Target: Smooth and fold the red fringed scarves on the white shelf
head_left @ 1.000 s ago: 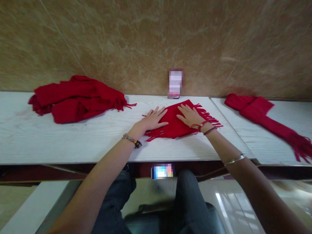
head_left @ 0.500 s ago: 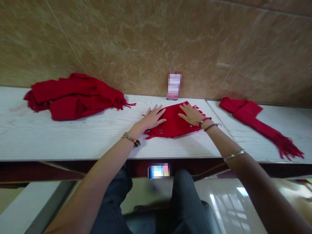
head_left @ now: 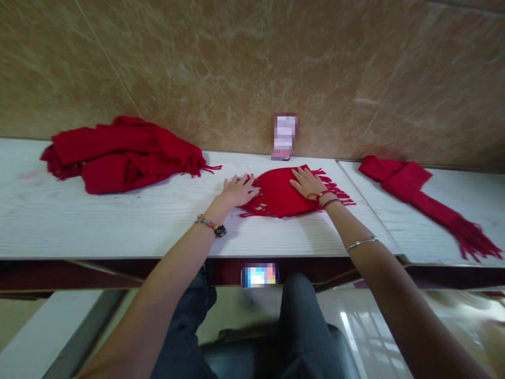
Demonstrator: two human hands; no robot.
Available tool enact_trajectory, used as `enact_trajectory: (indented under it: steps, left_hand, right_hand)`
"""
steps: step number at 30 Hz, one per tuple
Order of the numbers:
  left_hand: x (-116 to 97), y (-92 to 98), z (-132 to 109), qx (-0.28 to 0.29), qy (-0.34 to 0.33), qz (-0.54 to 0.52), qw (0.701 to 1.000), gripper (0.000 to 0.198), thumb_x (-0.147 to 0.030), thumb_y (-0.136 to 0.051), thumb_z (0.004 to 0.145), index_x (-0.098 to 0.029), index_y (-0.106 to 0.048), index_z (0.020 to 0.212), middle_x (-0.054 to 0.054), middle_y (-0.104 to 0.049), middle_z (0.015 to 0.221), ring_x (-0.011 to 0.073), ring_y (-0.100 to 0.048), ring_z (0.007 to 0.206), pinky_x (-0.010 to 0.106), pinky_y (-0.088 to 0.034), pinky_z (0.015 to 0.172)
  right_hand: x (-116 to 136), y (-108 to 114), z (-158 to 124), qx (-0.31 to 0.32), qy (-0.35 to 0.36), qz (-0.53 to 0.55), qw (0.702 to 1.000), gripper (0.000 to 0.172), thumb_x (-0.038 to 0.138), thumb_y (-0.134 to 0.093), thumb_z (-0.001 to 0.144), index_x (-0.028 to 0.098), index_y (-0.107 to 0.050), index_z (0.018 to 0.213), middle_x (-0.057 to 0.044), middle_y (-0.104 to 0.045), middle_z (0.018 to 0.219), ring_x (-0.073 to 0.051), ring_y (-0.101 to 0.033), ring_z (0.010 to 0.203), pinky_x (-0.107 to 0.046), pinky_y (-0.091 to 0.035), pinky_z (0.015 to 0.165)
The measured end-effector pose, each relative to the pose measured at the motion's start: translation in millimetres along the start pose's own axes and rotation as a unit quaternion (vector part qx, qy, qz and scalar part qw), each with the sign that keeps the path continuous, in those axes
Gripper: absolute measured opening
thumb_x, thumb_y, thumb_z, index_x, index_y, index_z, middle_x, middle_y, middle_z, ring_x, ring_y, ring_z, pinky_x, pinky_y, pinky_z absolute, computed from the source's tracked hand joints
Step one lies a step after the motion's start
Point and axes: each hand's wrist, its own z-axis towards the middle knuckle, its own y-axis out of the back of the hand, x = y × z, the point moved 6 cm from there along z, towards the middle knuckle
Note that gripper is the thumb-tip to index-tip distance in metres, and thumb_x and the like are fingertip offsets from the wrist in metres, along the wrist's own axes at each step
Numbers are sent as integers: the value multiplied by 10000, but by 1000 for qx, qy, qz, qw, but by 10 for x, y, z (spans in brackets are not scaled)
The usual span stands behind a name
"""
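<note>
A folded red fringed scarf (head_left: pixel 278 195) lies on the white tabletop (head_left: pixel 118 221) straight ahead. My left hand (head_left: pixel 235 190) rests flat at the scarf's left edge, fingers stretched toward the fringe. My right hand (head_left: pixel 306 181) lies flat on the scarf's upper right part, fingers spread. Both wrists wear bracelets. Neither hand grips the cloth.
A heap of red scarves (head_left: pixel 118 155) sits at the left against the marble wall. Another red scarf (head_left: pixel 422 197) stretches along the right table section. A small blurred object (head_left: pixel 284 136) stands by the wall behind the folded scarf. My knees are under the table edge.
My left hand has slid left off the scarf's middle to its left edge. The folded scarf looks rounder and flatter, and its right-hand fringe shows again beside my right wrist.
</note>
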Motion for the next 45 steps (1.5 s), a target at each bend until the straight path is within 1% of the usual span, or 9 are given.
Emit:
enact_trajectory:
  steps: [5,9,13,16,21,30,37,41,45]
  left_hand:
    - [443,287,-83,-130,145,24,981,473,-331,-404,920,-132,-502,1338,170,-283,1525,423,-179,1402,631,-177,1092]
    - [195,441,-79,-229,23,-55,972,385,-254,-389,921,-94,-601,1200,168,-542,1328,276,-470,1255,405,-372,1054]
    - [-221,344,-56,-169,-68,-138,974,396,-286,-339,944,-120,-632,1153,110,-660,1176,194,-587,1126,295,-410,1012]
    - [-348,157,-83,-90,-35,-120,988,557,-421,-337,945,-69,-452,1360,181,-473,1409,243,-442,1308,348,-349,1075]
    - [-289,-53,-128,-17,19,-72,997,739,-559,-169,929,-105,-111,1509,165,-124,1561,308,-115,1442,564,-165,1127]
    - [70,-18,-112,-50,109,-19,993,609,-450,-186,920,-223,-318,1469,80,-225,1560,420,-119,1418,731,-116,1052]
    - [-133,308,-173,-224,21,-18,974,561,-357,-174,969,-109,-314,1452,165,-227,1548,301,-134,1444,556,-149,1140]
    - [-423,151,-98,-116,-131,-43,984,579,-411,-220,977,-139,-215,1488,118,-128,1580,241,-81,1451,405,-173,1161]
    - [-448,-24,-41,-11,-133,-62,989,620,-446,-228,968,-148,-145,1505,114,-63,1583,218,-89,1447,364,-167,1163]
  right_hand:
    - [41,-1,-20,-10,-39,11,999,580,443,-256,967,174,-295,1479,-93,-245,1557,-264,-201,1426,-516,-248,1115]
    - [125,-4,-32,-10,-82,38,996,599,474,-250,961,178,-295,1479,-89,-254,1554,-269,-201,1425,-523,-242,1113]
    - [290,-9,-54,-9,-113,58,992,619,491,-245,956,172,-284,1485,-95,-234,1560,-289,-187,1427,-530,-237,1112]
    - [420,-14,-57,-16,-113,61,992,626,499,-223,953,173,-287,1484,-100,-226,1561,-299,-191,1425,-545,-245,1103]
    - [459,-29,-36,-21,-92,62,994,630,506,-213,947,182,-302,1479,-112,-233,1558,-305,-208,1420,-569,-249,1094]
    - [-271,-77,-89,-55,-141,89,984,555,334,-219,938,149,-377,1436,-161,-312,1517,-355,-295,1378,-593,-378,1007]
    - [-215,162,2,-94,-93,91,987,576,364,-251,955,93,-304,1460,-165,-234,1548,-327,-214,1414,-537,-342,1061]
    - [43,42,69,-48,-16,76,996,582,449,-269,953,141,-361,1438,-142,-313,1520,-331,-245,1397,-570,-309,1064]
    - [-12,-135,118,-45,-6,73,996,597,412,-232,959,81,-350,1441,-174,-313,1513,-314,-239,1404,-510,-303,1087]
